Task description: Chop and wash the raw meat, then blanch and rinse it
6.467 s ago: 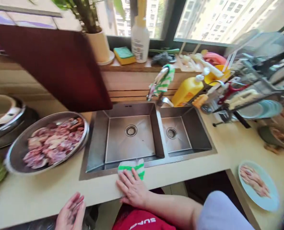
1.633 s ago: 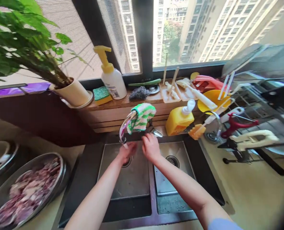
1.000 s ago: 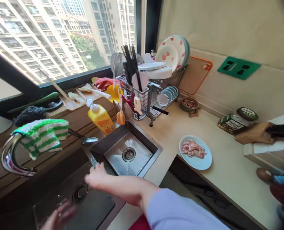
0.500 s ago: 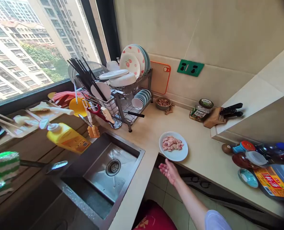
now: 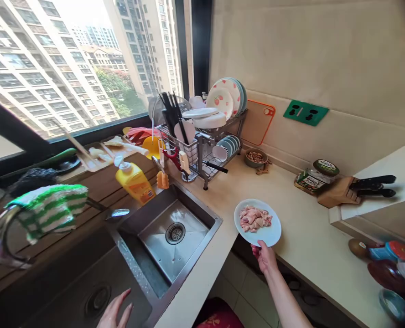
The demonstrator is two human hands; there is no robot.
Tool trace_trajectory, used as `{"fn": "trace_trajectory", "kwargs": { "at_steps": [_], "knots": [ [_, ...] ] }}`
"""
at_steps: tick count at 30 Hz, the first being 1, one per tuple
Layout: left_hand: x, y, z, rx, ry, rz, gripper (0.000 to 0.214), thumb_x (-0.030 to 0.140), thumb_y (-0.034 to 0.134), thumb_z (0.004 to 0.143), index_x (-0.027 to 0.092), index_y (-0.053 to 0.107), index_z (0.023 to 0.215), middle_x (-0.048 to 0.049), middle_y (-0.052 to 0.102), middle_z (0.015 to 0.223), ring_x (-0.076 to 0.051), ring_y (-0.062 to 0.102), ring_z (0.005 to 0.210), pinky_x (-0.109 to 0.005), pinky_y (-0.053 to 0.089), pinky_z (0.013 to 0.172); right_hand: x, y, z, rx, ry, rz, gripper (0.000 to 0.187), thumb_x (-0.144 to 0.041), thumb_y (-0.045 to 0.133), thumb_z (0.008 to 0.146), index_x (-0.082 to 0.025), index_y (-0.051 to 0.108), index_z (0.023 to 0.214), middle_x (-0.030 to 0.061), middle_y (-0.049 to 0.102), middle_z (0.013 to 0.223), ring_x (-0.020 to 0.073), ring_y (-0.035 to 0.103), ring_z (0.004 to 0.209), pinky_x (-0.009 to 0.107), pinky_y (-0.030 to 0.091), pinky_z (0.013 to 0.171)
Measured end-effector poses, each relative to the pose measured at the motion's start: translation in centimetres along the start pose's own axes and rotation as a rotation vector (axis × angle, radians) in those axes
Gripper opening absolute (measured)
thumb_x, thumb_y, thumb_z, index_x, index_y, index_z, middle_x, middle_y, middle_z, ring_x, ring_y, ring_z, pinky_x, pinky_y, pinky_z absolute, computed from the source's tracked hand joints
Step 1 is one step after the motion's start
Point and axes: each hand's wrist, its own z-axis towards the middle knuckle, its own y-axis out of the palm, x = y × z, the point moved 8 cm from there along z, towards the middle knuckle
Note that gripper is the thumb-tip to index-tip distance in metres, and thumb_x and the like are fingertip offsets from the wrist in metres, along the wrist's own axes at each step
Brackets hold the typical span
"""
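Observation:
My right hand [image 5: 264, 256] grips the near rim of a pale blue plate [image 5: 271, 235] that carries pieces of raw meat [image 5: 255, 218] on the beige counter. Low in the frame, my left hand [image 5: 115, 312] hovers over the left sink basin [image 5: 69, 291] with fingers spread and nothing in it. The right sink basin [image 5: 175, 234] lies between the two hands.
A green-striped cloth [image 5: 48, 212] hangs on the faucet [image 5: 4, 246]. A yellow soap bottle [image 5: 133, 181] stands behind the sink. A dish rack [image 5: 202, 141] with plates and chopsticks sits in the corner. A knife block [image 5: 342, 191], jar [image 5: 314, 175] and bottles [image 5: 390, 264] stand at right.
My right hand reached forward and took hold of the plate's rim. My left hand came back into view over the left basin. The view swung slightly left.

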Motion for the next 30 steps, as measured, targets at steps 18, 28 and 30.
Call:
{"fn": "trace_trajectory", "kwargs": {
  "at_steps": [18,28,30],
  "knots": [
    [12.1,-2.1,-3.5,0.027,0.548,0.147,0.123,0.047,0.083,0.053,0.018,0.013,0.15,-0.0247,0.008,0.155,-0.042,0.002,0.141,-0.065,0.018,0.109,17.0,16.8,-25.4,-0.909,0.182,-0.562,0.022,-0.035,0.057,0.06,-0.014,0.056,0.068,0.0008,0.057,0.045,0.0093,0.048,0.035,0.017,0.031,0.034],
    [9.6,-4.9,-2.6,0.174,0.604,0.06,0.1,0.062,0.074,0.057,0.031,0.035,0.143,-0.0125,0.013,0.157,-0.043,0.008,0.141,-0.065,0.012,0.109,18.3,19.1,-29.0,-0.943,0.004,-0.788,0.031,-0.039,0.058,0.057,-0.017,0.05,0.076,-0.0004,0.055,0.041,0.0116,0.047,0.03,0.018,0.03,0.031],
    [9.7,-5.8,-2.6,0.254,0.617,0.011,0.09,0.063,0.069,0.062,0.032,0.039,0.141,-0.0111,0.017,0.157,-0.041,0.013,0.141,-0.063,0.013,0.11,18.4,19.2,-29.2,-0.935,-0.025,-0.832,0.027,-0.039,0.057,0.058,-0.018,0.047,0.073,0.0003,0.056,0.04,0.0112,0.046,0.029,0.018,0.029,0.03]
  ]
}}
